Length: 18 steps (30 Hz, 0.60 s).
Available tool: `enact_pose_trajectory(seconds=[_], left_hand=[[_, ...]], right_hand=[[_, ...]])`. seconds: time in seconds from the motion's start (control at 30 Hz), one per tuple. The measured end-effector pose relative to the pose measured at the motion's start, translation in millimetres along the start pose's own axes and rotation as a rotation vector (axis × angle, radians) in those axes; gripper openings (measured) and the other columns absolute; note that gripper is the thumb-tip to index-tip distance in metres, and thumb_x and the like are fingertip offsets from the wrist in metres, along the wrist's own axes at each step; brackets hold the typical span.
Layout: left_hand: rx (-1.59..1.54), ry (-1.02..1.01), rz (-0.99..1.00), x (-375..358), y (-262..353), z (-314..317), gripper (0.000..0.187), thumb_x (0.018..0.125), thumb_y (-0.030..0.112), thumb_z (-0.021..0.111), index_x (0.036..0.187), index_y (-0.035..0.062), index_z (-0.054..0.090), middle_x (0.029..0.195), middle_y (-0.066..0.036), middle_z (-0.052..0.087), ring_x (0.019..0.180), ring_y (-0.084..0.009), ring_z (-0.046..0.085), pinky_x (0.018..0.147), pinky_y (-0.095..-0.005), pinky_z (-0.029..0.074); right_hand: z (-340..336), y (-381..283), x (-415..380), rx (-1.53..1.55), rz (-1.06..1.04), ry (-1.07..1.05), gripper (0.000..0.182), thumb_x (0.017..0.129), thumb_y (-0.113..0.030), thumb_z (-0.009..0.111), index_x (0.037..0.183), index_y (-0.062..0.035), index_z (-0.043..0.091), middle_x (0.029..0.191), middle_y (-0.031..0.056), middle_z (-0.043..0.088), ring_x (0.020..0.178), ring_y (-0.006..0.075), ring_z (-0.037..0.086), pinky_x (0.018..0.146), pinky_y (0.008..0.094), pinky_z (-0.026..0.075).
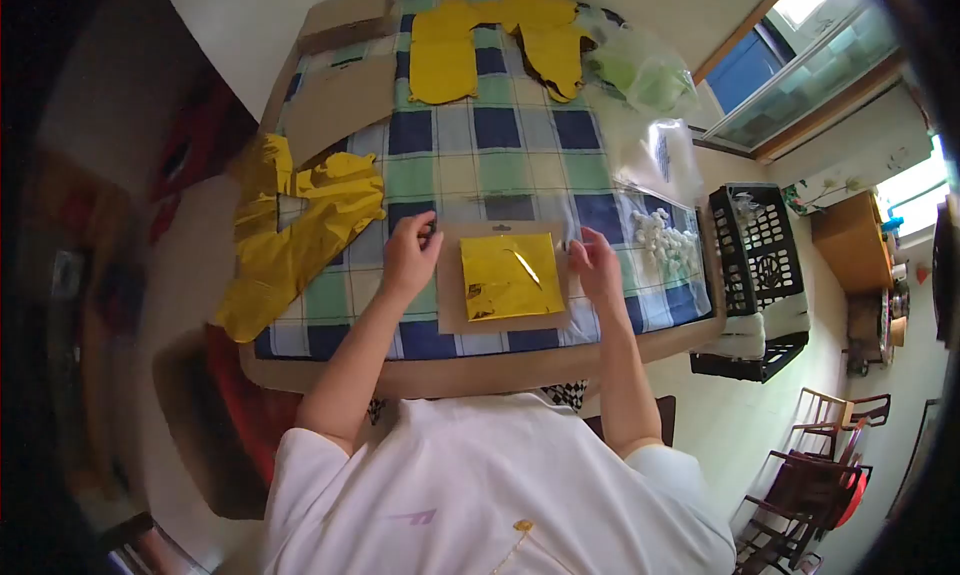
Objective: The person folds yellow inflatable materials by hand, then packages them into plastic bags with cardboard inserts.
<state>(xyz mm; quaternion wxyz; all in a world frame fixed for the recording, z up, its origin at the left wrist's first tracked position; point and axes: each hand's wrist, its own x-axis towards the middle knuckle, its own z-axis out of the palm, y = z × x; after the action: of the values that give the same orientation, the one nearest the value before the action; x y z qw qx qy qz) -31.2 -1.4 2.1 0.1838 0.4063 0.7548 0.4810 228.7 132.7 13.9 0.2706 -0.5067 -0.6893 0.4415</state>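
A folded square of shiny yellow foil (490,290) lies on a flat brown cardboard piece (450,305) in front of me; a thin pale curved strip shows on the foil. My left hand (408,263) is left of the cardboard's upper corner, fingers curled together beside a small dark spot. At the cardboard's right edge is my right hand (597,267), its fingers bent inward and closed. Whatever either hand may grip is too small to make out. Farther left, a crumpled yellow foil sheet (320,205) hangs partly over the table edge.
More yellow foil shapes (445,60) lie at the far side of the checked tablecloth (410,135). Cardboard sheets (340,100) are at the far left. Clear plastic bags (650,70) and small white pieces (663,243) lie right. Black crates (735,250) stand beyond the right edge.
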Motion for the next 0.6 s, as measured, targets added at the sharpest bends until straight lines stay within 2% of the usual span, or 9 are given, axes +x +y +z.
enact_pose_trajectory(seconds=[0.03,0.07,0.17,0.2,0.3,0.4,0.5,0.53,0.6], left_hand=[[-0.095,-0.033,-0.066,0,1,-3,0.031,0.082,0.01,0.066,0.112,0.0023,0.06,0.097,-0.01,0.062,0.082,-0.0203,0.062,0.07,-0.0304,0.052],[-0.191,-0.063,-0.128,2,3,-8,0.033,0.084,0.01,0.065,0.114,0.0018,0.059,0.096,-0.01,0.063,0.082,-0.0174,0.062,0.069,-0.0296,0.052],[-0.276,-0.169,-0.274,-2,-2,-24,0.032,0.085,0.012,0.065,0.114,-0.0006,0.059,0.093,-0.007,0.064,0.081,-0.0129,0.062,0.066,-0.0268,0.051],[-0.271,-0.208,-0.317,-5,-5,-31,0.032,0.086,0.013,0.066,0.113,-0.0015,0.059,0.091,-0.006,0.064,0.08,-0.0121,0.062,0.065,-0.0258,0.051],[-0.492,-0.408,-0.566,-28,2,-54,0.028,0.087,0.018,0.066,0.106,-0.0018,0.061,0.088,-0.004,0.065,0.075,-0.0107,0.062,0.062,-0.0235,0.05],[-0.615,-0.446,-0.685,-61,16,-64,0.024,0.089,0.021,0.064,0.1,0.0,0.063,0.087,-0.003,0.065,0.069,-0.0101,0.062,0.062,-0.0242,0.051],[-0.675,-0.468,-0.772,-89,16,-68,0.02,0.089,0.02,0.063,0.095,0.0005,0.064,0.084,-0.003,0.065,0.07,-0.0111,0.063,0.065,-0.0254,0.053],[-0.657,-0.465,-0.764,-99,15,-67,0.019,0.089,0.019,0.063,0.093,0.0007,0.065,0.083,-0.003,0.065,0.07,-0.0115,0.064,0.065,-0.0257,0.053],[-0.621,-0.459,-0.742,-114,16,-68,0.018,0.089,0.019,0.063,0.089,0.0011,0.065,0.081,-0.003,0.066,0.07,-0.0124,0.065,0.065,-0.0262,0.054]], right_hand=[[2,0,7,0.134,0.109,-0.082,0.037,0.086,-0.019,0.064,0.116,0.0001,0.054,0.083,0.0127,0.065,0.071,0.0156,0.06,0.064,0.0286,0.047],[6,6,12,0.104,0.124,-0.16,0.03,0.087,-0.018,0.062,0.108,0.0029,0.057,0.07,0.0074,0.064,0.064,0.0117,0.057,0.062,0.0267,0.046],[14,-3,-3,0.195,0.119,-0.28,0.024,0.088,-0.018,0.061,0.102,0.0018,0.06,0.077,0.0045,0.065,0.067,0.0103,0.058,0.062,0.0259,0.046],[11,-13,-11,0.29,0.181,-0.317,0.019,0.088,-0.017,0.062,0.098,-0.0018,0.062,0.08,0.0013,0.065,0.069,0.01,0.058,0.061,0.0247,0.045],[6,-25,-35,0.414,0.396,-0.346,0.018,0.088,-0.021,0.063,0.097,-0.0054,0.063,0.082,-0.0003,0.064,0.07,0.0087,0.056,0.061,0.0236,0.044],[3,-21,-58,0.415,0.456,-0.39,0.014,0.089,-0.023,0.063,0.088,-0.0093,0.062,0.076,-0.0043,0.06,0.063,0.0043,0.051,0.054,0.0219,0.04],[-9,-4,-76,0.202,0.485,-0.417,0.023,0.089,-0.027,0.063,0.101,-0.0071,0.063,0.084,-0.0042,0.063,0.069,0.004,0.055,0.057,0.0226,0.04],[-14,-17,-85,0.317,0.496,-0.424,0.023,0.09,-0.026,0.063,0.103,-0.0073,0.063,0.085,-0.0048,0.064,0.07,0.003,0.055,0.056,0.0211,0.039],[-21,-29,-96,0.334,0.574,-0.432,0.023,0.09,-0.024,0.063,0.105,-0.0072,0.063,0.087,-0.0041,0.065,0.071,0.0035,0.056,0.057,0.0208,0.04]])
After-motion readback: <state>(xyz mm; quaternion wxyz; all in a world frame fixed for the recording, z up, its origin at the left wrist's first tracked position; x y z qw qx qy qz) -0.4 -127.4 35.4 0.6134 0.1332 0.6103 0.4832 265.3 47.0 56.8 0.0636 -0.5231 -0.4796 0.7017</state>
